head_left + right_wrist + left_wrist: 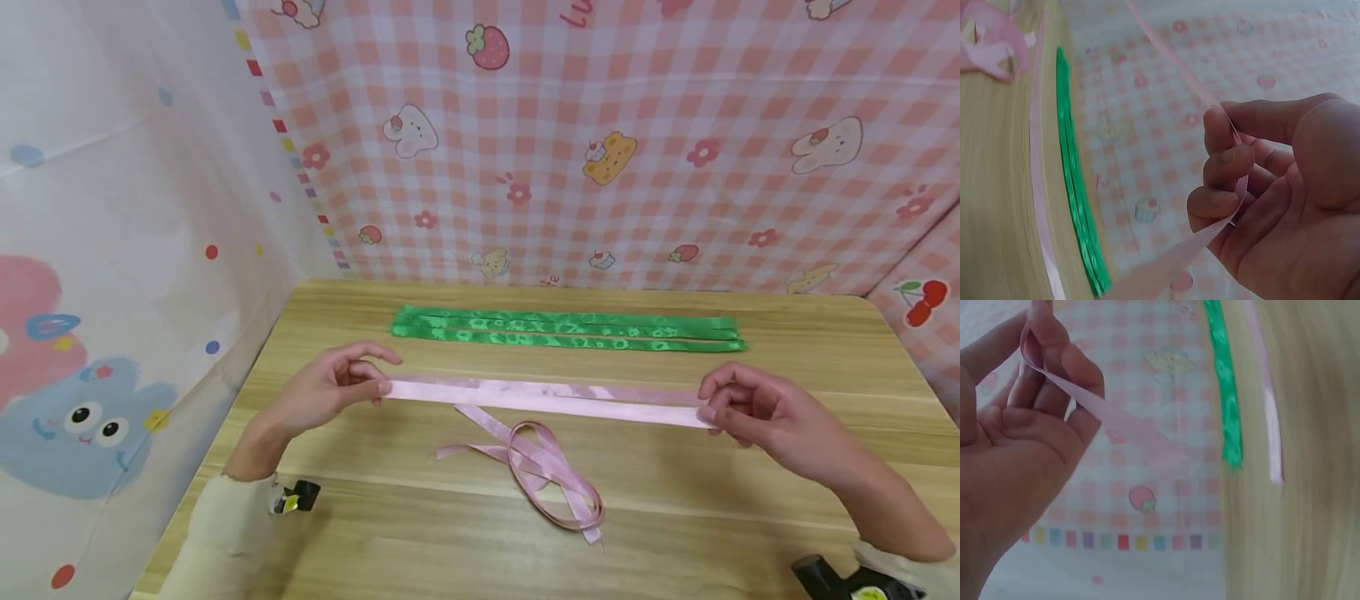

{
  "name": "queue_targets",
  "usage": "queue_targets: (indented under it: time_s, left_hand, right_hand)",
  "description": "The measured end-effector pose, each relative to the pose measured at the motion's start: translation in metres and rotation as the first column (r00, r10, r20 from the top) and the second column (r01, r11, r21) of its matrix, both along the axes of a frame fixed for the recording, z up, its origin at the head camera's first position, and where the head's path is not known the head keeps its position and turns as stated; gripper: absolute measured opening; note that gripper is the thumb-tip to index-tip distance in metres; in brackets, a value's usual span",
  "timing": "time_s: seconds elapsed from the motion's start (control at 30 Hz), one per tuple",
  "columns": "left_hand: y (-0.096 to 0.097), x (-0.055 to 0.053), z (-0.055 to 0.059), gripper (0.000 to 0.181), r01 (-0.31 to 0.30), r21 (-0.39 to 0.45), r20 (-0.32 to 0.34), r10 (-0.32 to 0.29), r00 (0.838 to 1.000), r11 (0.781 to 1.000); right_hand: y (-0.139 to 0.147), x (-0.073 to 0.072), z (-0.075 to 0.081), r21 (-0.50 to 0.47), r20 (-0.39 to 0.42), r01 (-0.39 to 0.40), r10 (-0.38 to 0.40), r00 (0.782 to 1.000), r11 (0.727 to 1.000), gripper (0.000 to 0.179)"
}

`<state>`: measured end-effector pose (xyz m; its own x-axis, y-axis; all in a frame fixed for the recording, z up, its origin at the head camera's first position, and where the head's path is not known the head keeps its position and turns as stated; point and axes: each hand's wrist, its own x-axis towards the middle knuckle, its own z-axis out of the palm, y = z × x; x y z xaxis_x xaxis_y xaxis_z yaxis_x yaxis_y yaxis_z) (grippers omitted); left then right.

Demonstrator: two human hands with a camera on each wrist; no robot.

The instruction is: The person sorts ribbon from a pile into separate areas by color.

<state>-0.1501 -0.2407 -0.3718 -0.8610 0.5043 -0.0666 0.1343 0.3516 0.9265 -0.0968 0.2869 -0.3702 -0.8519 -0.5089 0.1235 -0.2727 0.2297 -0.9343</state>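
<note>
A pink satin ribbon [547, 403] stretches nearly straight between both hands above the table. My left hand [330, 387] pinches its left end between thumb and fingertips; in the left wrist view a short tail of the ribbon [1116, 425] hangs past the fingers. At the other end, my right hand [780, 417] pinches the ribbon between thumb and index finger, and the right wrist view shows the ribbon [1175, 65] running across the palm side of the curled fingers. Just behind it, partly overlapped in the head view, another pink strip [1036, 156] lies flat on the table.
Several green ribbon strips [562, 321] lie side by side near the back edge of the wooden table [420, 533]. A loosely looped pink ribbon [555, 467] lies nearer the front, between the hands. A checked cloth [525, 108] hangs behind the table.
</note>
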Motion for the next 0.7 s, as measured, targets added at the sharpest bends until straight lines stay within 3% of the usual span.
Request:
queue_targets:
  time_s: [0.2, 0.57, 0.7]
  left_hand:
    - [-0.016, -0.001, -0.006, 0.03, -0.072, -0.068, 0.013, 0.073, 0.997, 0.995]
    - [-0.039, 0.0, -0.025, 0.036, -0.07, -0.147, 0.056, 0.079, 0.995, 0.987]
    - [-0.045, -0.001, -0.033, 0.035, -0.044, -0.148, 0.088, 0.058, 0.994, 0.988]
  right_hand:
    - [0.023, 0.0, -0.009, 0.023, 0.001, 0.016, -0.016, 1.0, 1.0, 0.022]
    - [0.06, 0.005, -0.037, 0.131, 0.085, 0.061, -0.073, 0.994, 0.99, 0.014]
    - [0.069, 0.004, -0.045, 0.103, 0.122, 0.019, -0.031, 0.992, 0.994, 0.017]
